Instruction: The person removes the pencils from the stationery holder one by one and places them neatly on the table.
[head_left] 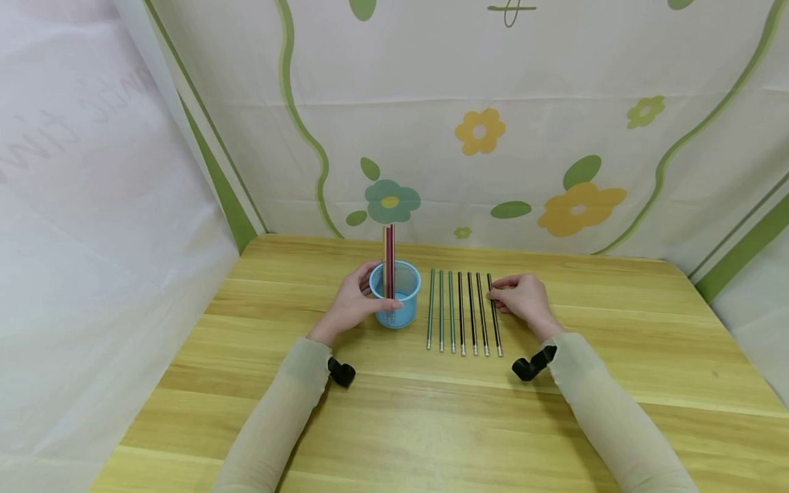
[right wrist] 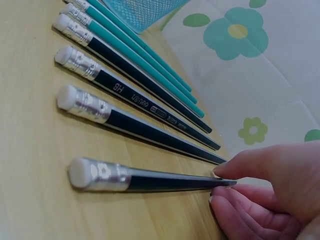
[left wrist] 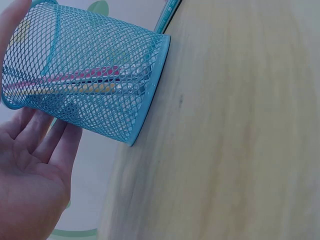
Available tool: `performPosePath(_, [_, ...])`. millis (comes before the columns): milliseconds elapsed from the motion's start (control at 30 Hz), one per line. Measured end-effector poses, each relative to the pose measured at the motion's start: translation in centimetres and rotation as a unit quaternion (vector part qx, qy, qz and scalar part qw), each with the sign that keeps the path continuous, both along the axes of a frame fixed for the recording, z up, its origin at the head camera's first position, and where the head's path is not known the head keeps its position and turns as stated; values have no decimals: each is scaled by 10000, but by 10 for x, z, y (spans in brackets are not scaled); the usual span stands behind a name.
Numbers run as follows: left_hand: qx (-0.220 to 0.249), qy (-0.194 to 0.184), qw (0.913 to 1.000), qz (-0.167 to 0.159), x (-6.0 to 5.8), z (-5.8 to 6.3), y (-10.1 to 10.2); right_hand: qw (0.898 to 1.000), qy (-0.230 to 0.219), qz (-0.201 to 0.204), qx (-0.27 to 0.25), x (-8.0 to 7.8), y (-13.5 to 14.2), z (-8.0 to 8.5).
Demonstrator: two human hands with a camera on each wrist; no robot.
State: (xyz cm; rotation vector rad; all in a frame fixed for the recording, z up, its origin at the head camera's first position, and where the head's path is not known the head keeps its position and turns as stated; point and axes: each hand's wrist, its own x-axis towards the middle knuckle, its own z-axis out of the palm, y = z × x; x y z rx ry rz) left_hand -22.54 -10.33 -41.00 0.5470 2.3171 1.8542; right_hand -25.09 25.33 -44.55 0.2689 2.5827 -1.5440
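Note:
My left hand [head_left: 353, 301] grips a light blue mesh pencil cup [head_left: 405, 316], thumb across its front and fingers around the far side. Several pencils [head_left: 390, 253], dark red and yellowish, stand upright in the cup, leaning toward its left rim. At the right end of a row of pencils, my right hand [head_left: 522, 299] pinches the last black pencil [right wrist: 165, 181] near its far tip between thumb and fingers. Its white eraser end [right wrist: 92, 175] points toward me. Left of it lie three more black pencils [head_left: 472, 311], then three green pencils [head_left: 441, 311], all roughly parallel.
The wooden table [head_left: 419, 424] reaches back to a white cloth wall [head_left: 431, 157] printed with flowers and leaves. Another pale cloth [head_left: 92, 239] hangs on the left side. A black wrist camera [head_left: 342, 372] sits at the left cuff, another camera [head_left: 527, 368] at the right.

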Motion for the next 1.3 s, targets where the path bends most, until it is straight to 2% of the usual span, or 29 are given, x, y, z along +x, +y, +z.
performPosePath(500, [69,-118,9999,-6,-2,-2,0,9998,164,56,-69,3,3,10])
performPosePath(733, [73,2,9999,74,-19,-33,-2,9979,473,138,-412,6,-2,21])
performPosePath(867, [32,-60,10000,59,-18,-31,-2,9955,710,275,-572,8,-15,25])
performPosePath(1100, [74,-87,9999,15,-1,-3,-1,9936,806,529,-591,15,-41,32])
performPosePath(1300, [74,-118,9999,3,-1,-3,-1,9920,1005,593,-484,17,-61,38])
